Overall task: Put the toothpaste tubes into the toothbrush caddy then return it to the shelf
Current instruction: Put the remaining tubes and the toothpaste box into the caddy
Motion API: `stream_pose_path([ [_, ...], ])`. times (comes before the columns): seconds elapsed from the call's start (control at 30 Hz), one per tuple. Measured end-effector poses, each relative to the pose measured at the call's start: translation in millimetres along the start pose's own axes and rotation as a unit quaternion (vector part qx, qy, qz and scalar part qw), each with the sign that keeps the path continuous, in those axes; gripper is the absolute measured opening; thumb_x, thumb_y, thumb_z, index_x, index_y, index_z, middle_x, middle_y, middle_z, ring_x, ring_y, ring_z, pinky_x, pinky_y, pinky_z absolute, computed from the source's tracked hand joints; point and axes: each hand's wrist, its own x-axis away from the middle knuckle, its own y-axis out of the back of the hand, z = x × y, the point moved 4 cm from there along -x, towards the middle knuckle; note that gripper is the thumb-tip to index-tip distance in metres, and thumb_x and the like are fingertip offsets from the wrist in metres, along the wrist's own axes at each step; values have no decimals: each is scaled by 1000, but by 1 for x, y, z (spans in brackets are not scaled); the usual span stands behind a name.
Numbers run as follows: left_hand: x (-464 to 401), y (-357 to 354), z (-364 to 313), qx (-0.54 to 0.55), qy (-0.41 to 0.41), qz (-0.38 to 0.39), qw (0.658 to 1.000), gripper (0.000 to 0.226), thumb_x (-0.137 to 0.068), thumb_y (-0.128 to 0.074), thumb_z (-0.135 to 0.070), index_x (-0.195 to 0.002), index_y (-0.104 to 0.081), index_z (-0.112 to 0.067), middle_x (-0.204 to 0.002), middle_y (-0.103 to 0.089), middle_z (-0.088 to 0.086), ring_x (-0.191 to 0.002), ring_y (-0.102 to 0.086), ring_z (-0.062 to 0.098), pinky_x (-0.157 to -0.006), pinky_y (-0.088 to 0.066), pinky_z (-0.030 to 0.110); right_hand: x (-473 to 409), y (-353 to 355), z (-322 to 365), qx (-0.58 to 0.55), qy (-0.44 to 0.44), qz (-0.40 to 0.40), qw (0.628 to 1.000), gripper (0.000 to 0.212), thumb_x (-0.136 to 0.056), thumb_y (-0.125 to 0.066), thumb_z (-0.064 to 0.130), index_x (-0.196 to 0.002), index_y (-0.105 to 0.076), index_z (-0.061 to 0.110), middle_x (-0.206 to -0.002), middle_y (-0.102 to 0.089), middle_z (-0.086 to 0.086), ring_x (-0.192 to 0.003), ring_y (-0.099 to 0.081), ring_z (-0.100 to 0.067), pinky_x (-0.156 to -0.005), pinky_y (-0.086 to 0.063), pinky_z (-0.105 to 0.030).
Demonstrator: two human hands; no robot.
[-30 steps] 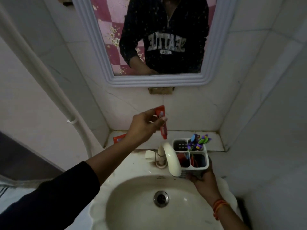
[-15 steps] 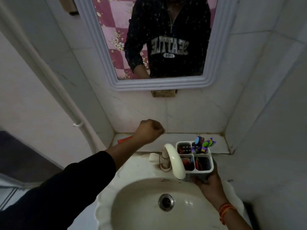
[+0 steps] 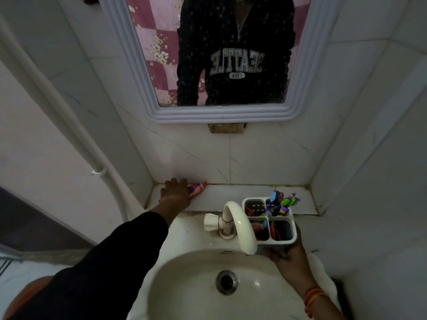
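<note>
A red toothpaste tube (image 3: 197, 190) lies on the white tiled shelf (image 3: 231, 197) behind the sink, at its left end against the wall. My left hand (image 3: 175, 192) is laid palm down over the tube's lower half, fingers stretched toward the wall; the cap end sticks out to the right. My right hand (image 3: 288, 257) grips the white four-compartment toothbrush caddy (image 3: 294, 229) from below at the sink's right rim. Colourful toothbrushes (image 3: 282, 203) stand in its back right compartment. Red tubes (image 3: 258, 229) show in the front compartments.
A cream faucet (image 3: 240, 225) curves over the basin (image 3: 196, 285) and hides the caddy's left side. A framed mirror (image 3: 231, 114) hangs above the shelf. A white pipe (image 3: 69, 125) runs down the left wall. Tiled walls close in on both sides.
My left hand held a red tube above the caddy, then came away shut and empty. It has moved left and down onto the tube on the shelf. The caddy stays in my right hand.
</note>
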Motion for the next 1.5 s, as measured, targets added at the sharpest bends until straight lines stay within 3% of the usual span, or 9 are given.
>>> stream_pose_path([
  [0.1, 3, 5, -2, 18, -24, 17, 999, 67, -83, -65, -33, -139, -34, -16, -118, -64, 12, -110, -62, 34, -92, -46, 44, 1, 0, 3, -2, 3, 2, 1000, 98, -57, -86, -9, -127, -43, 44, -122, -61, 30, -117, -57, 5, -86, -51, -11],
  [0.3, 39, 51, -41, 120, -109, -91, 983, 12, -82, -68, -21, -92, -72, -27, -86, -72, 1, -79, -70, 22, -69, -57, 30, 4, 0, 12, -5, 1, 2, 1000, 97, -53, -89, 9, -127, -42, 50, -126, -59, 22, -117, -56, 6, -87, -51, -11],
  [0.47, 82, 129, -81, 223, -213, -164, 937, 15, -88, -71, -16, -102, -78, -17, -90, -76, -1, -72, -66, 10, -71, -57, 26, 7, 0, 21, 3, 4, 1, 1000, 92, -50, -93, 29, -118, -43, 67, -120, -60, 35, -113, -56, 11, -86, -50, -9],
  [0.6, 111, 178, -105, 227, -271, -186, 917, 20, -81, -80, -22, -100, -76, -18, -91, -74, -5, -78, -68, 8, -74, -60, 25, 6, 1, 24, 11, 12, -6, 1000, 106, -61, -85, -11, -112, -43, 72, -116, -60, 34, -109, -54, 19, -79, -47, -3],
  [1.0, 105, 130, -160, 77, -318, 2, 945, 34, -78, -83, -23, -110, -76, -14, -102, -75, 1, -86, -71, 13, -77, -61, 28, 5, 0, 18, 6, -22, -5, 1000, 98, -66, -77, -17, -128, -36, 47, -125, -53, 21, -107, -53, 15, -79, -48, -2],
  [1.1, 98, 123, -160, 123, -309, 94, 938, 42, -76, -80, -50, -103, -79, -18, -92, -76, -3, -80, -70, 15, -68, -58, 25, 4, 0, 18, -4, -18, -6, 1000, 97, -65, -76, -20, -132, -37, 39, -126, -54, 16, -104, -54, 21, -77, -48, -2],
  [1.23, 80, 109, -151, 273, -166, 172, 932, 78, -77, -55, -81, -106, -75, -11, -103, -76, 7, -93, -71, 23, -85, -61, 38, 4, 1, 16, -6, -19, -14, 1000, 96, -65, -74, -21, -125, -40, 45, -125, -56, 16, -105, -55, 20, -80, -49, -4],
  [1.33, 81, 83, -152, 396, -76, 294, 867, 90, -85, -39, -80, -136, -54, -7, -124, -67, 20, -104, -67, 32, -96, -54, 42, 4, 1, 15, 1, -16, -15, 1000, 95, -67, -73, -21, -126, -40, 46, -124, -59, 12, -106, -56, 18, -82, -49, -6],
  [1.5, 79, 83, -156, 458, -61, 355, 813, 84, -91, -39, -73, -147, -35, -11, -113, -65, 17, -99, -66, 32, -69, -56, 36, 6, 3, 13, 16, -14, -16, 1000, 96, -69, -73, -17, -126, -40, 52, -126, -60, 14, -112, -54, 15, -87, -48, -5],
])
